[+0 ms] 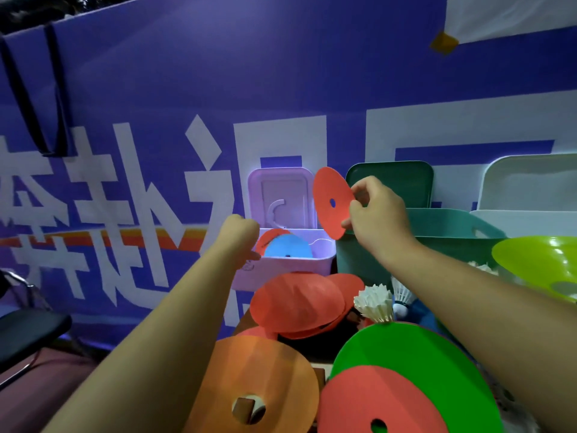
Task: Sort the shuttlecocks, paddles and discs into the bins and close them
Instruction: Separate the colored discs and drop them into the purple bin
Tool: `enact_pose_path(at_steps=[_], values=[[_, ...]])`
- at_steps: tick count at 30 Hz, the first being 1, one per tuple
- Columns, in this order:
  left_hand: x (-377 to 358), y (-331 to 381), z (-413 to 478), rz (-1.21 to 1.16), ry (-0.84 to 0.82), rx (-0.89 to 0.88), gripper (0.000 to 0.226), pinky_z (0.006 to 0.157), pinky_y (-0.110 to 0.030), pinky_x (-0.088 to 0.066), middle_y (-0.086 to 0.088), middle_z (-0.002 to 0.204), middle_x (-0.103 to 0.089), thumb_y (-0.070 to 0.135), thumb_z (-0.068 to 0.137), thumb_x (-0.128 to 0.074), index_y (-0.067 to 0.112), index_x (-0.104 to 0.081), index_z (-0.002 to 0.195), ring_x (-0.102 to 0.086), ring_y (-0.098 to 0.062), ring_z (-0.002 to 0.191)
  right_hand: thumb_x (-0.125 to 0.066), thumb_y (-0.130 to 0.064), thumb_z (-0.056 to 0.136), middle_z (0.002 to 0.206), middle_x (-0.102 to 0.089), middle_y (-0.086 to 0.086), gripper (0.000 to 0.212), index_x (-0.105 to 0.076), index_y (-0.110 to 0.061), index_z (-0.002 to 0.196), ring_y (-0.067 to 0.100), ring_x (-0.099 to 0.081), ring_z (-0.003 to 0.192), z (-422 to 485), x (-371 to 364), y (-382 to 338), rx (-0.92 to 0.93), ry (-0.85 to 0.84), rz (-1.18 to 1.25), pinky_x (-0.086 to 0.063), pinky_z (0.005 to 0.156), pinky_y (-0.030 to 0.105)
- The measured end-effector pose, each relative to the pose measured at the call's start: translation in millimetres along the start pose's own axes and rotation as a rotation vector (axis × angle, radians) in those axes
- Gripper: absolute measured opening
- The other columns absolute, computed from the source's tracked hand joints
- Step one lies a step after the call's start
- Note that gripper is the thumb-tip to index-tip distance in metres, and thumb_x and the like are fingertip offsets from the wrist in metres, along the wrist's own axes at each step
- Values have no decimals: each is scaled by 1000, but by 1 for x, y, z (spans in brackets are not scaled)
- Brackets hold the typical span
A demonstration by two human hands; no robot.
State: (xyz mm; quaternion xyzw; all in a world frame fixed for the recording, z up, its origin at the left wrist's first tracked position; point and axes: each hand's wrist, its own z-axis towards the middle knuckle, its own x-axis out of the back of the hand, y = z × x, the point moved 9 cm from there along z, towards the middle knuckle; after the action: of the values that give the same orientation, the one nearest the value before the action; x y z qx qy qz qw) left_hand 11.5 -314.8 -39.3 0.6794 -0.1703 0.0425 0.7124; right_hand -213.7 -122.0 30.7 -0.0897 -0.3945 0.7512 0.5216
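Three bins stand open against the banner (pixel 156 89) across the middle of the frame: a lilac bin (pixel 296 265) at centre, a teal bin (pixel 437 232) just right of it and a white bin (pixel 530 225) at the right edge. Each lid is tipped back and upright, which leaves the mouths free for dropping things in. The right hand (pixel 374 210) pinches a red disc (pixel 331 203) by its rim between thumb and fingertips. It holds the disc on edge, above and slightly right of the lilac bin, over the gap where that bin meets the teal one. The on-edge hold probably lets it slip in beside the blue disc (pixel 288 249) and the other red one already leaning inside. The left hand (pixel 240 235) sits at the lilac bin's left rim with its fingers curled, seen from the back. It looks placed to steady the bin, but I cannot tell whether it grips the rim or holds nothing. Many pieces wait in the lower frame: a pile (pixel 296 304) of red discs, an orange disc (pixel 259 379), a green disc (pixel 406 351) and two shuttlecocks (pixel 374 303) near the teal bin. Sorting seems well short of done, and no lid is closed yet.
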Motion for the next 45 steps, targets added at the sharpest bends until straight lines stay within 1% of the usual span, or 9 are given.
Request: enact_pose_path(at_steps=[7,12,17,23,26,29,32,40,45], values=[[4,-26,-16,33,-124,-6,18,81,-47,-65,-17,108,-73,9,103,-57,7,-68,116,-77,-27,90,-46,-2,91,105,-55,6,29,-64,-20,105,30,-72,73,14,-31,-4,100,13,-115,-60,65,40],[14,-31,-41,246,-231,-83,19,86,-46,-64,-11,110,-73,17,102,-60,12,-71,116,-78,-22,90,-50,-7,96,124,-67,11,42,-70,-20,130,33,-64,110,1,-94,-1,161,-409,-478,-48,87,30],[26,-36,-70,420,-259,-174,18,84,-40,-64,-4,107,-74,22,101,-61,17,-73,114,-76,-17,91,-47,-11,92,109,-77,2,36,-79,-24,103,26,-69,97,-31,-90,-16,208,-488,-490,-58,88,39],[40,-44,-118,600,-263,-243,6,74,-33,-58,4,95,-71,28,100,-65,24,-68,104,-69,-15,90,-55,-21,93,127,-72,-11,37,-76,-34,119,11,-64,117,-93,-82,-25,273,-862,-631,-51,100,28],[50,-55,-136,719,-206,-224,29,79,-32,-53,3,105,-69,37,98,-68,17,-67,119,-65,-15,94,-56,-29,95,132,-69,-9,40,-69,-32,133,-7,-70,84,-120,-77,-17,240,-1001,-683,-58,75,16],[60,-78,-148,866,-148,-98,46,80,-31,-45,-4,122,-62,41,99,-67,15,-56,135,-57,-17,98,-56,-41,97,136,-69,-6,44,-65,-32,139,17,-70,111,-138,-80,-10,308,-1007,-812,-58,95,35],[68,-104,-157,989,-108,36,35,70,-28,-45,-3,99,-56,26,102,-62,10,-55,132,-56,-16,83,-54,-45,100,135,-69,-4,41,-65,-35,138,26,-62,125,-155,-84,-7,384,-990,-944,-53,101,42],[77,-116,-173,821,-60,66,32,79,-40,-64,-9,102,-63,8,97,-62,11,-62,130,-68,-26,86,-54,-40,98,94,-63,2,20,-68,-26,94,29,-58,95,-176,-92,-17,467,-955,-1032,-39,73,34],[83,-103,-192,560,15,-46,38,60,-39,-63,-6,100,-62,8,99,-51,15,-60,135,-68,-30,81,-54,-44,95,103,-70,0,30,-75,-24,104,28,-60,95,-179,-104,-13,430,-913,-1004,-39,73,33]])
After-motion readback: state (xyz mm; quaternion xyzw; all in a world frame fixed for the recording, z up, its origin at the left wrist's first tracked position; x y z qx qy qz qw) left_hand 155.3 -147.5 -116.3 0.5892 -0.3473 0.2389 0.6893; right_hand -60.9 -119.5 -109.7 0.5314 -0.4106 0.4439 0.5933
